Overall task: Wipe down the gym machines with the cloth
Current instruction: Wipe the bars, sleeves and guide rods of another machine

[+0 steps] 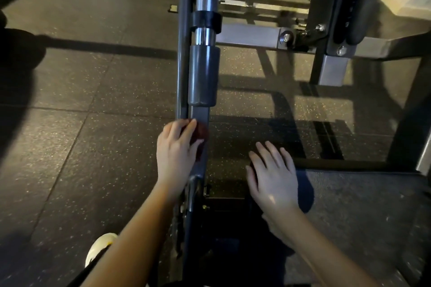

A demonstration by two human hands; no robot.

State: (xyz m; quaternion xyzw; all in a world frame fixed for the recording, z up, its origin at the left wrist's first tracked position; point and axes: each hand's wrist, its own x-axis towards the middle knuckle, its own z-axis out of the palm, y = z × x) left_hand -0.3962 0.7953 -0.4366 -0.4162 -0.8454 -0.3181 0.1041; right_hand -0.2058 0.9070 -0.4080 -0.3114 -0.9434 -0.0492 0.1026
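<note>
A grey gym machine arm (202, 77) with a chrome sleeve runs down the middle of the view toward me. My left hand (176, 149) grips a small dark red cloth (201, 134) and holds it against the lower grey bar of that arm. My right hand (272, 177) hovers with straight, spread fingers over the dark floor just right of the bar, holding nothing. Most of the cloth is hidden under my left fingers.
Speckled rubber floor tiles (93, 123) spread to the left. The machine's frame and bolted crossbar (251, 36) stand at the upper right, with a dark textured platform (361, 205) at the lower right. My light shoe (100, 248) shows at the bottom left.
</note>
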